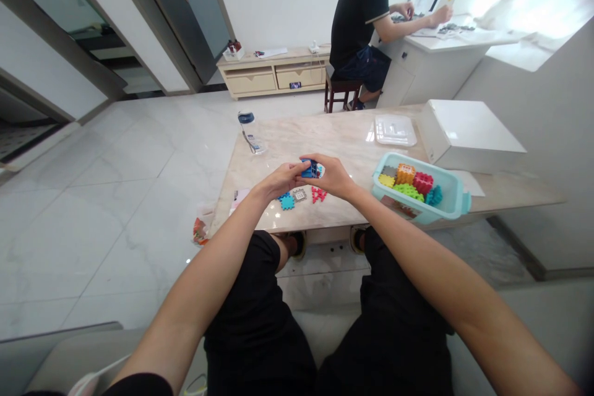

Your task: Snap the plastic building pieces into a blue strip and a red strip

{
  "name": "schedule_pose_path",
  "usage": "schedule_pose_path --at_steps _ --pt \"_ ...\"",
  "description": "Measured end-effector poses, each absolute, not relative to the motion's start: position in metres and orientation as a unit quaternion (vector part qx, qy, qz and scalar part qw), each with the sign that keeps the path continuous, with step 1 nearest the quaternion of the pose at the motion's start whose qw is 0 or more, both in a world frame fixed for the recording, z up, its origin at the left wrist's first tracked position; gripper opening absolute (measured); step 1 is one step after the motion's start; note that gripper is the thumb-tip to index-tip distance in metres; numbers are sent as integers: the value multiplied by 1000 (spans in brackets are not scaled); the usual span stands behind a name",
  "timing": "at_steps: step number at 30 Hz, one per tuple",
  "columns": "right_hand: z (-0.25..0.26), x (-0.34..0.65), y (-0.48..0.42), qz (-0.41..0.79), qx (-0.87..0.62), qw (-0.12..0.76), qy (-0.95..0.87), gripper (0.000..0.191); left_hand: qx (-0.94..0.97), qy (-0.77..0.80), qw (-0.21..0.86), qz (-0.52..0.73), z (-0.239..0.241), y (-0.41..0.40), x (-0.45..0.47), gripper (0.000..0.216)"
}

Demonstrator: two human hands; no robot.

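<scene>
Above the near part of the marble-look table, both my hands meet around one small blue building block (308, 170). My left hand (283, 178) grips it from the left, with the thumb on top. From the right, my right hand (333, 174) pinches it between thumb and fingers, which hide part of the block. Just below my hands lie flat toothed pieces: a light blue tile (286, 200), a grey tile (300, 195) and a red piece (318, 195).
A turquoise bin (439, 213) with several coloured toothed blocks stands at right. Behind it are a clear plastic lid (395, 130) and a white box (477, 130). A water bottle (251, 133) stands at the table's (343, 136) left edge. A person (357, 12) sits at a far desk.
</scene>
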State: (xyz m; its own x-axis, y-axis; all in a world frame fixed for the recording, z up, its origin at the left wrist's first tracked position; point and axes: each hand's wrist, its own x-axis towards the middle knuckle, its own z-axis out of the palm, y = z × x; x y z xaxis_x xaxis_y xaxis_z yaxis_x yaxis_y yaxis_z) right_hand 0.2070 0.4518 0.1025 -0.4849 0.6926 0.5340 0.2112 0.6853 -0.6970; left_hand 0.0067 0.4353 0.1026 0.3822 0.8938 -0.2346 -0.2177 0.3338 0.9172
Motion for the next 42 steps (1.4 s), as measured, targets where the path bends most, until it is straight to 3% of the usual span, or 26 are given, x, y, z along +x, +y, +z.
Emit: schedule_pose_path --at_steps 15,25,31,39,42 --pt "110 216 449 282 -278 445 -803 49 436 375 736 357 105 434 8 47" --pt "114 215 448 287 -294 429 -805 47 418 390 716 400 109 431 15 39" --pt "114 215 448 280 -285 445 -801 46 433 409 684 422 111 428 21 46" --pt "102 210 456 297 -282 449 -795 76 440 432 656 434 113 429 16 53" --pt "96 210 460 286 -287 442 -800 72 436 462 647 421 111 431 13 54"
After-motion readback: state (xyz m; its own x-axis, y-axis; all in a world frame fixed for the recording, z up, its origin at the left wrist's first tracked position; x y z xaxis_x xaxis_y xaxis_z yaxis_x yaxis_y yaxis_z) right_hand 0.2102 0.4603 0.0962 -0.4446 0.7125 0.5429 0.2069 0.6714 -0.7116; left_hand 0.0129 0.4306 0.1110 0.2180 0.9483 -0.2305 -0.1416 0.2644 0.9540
